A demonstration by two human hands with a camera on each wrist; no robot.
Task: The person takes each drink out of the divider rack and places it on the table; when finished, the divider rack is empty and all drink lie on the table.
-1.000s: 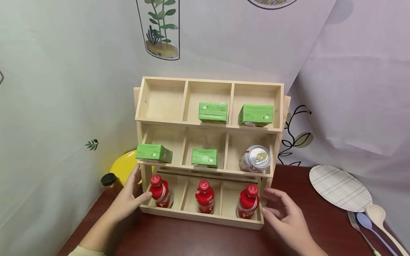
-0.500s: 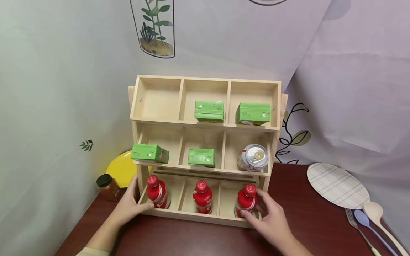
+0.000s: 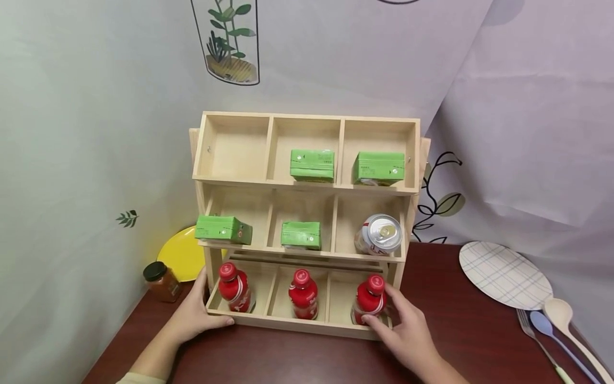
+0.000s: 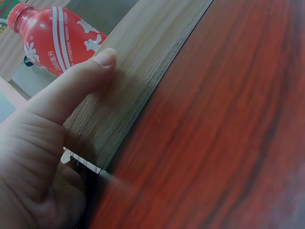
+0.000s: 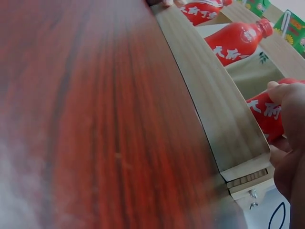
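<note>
A three-tier wooden display rack (image 3: 268, 321) stands on the table. My left hand (image 3: 194, 314) holds its lower left corner. In the left wrist view the thumb (image 4: 88, 78) presses the front board, with the other fingers partly hidden at the side. My right hand (image 3: 408, 330) grips the right red-capped bottle (image 3: 369, 298) in the bottom tier, thumb in front and fingers behind it. The right wrist view shows that bottle (image 5: 267, 114) partly covered by the hand. Two similar bottles, a left one (image 3: 235, 290) and a middle one (image 3: 303, 298), stand in the other bottom compartments.
Green drink cartons (image 3: 312, 164) stand in the upper two tiers, with a silver can (image 3: 379, 234) at middle right. A yellow plate (image 3: 179, 256) and brown jar (image 3: 163, 282) are at left. A checked placemat (image 3: 503, 274), fork (image 3: 539, 341) and spoons (image 3: 558, 314) lie at right.
My right hand has moved left from beside the rack and taken hold of the right bottle. My left thumb has shifted from near the left bottle down to the front board.
</note>
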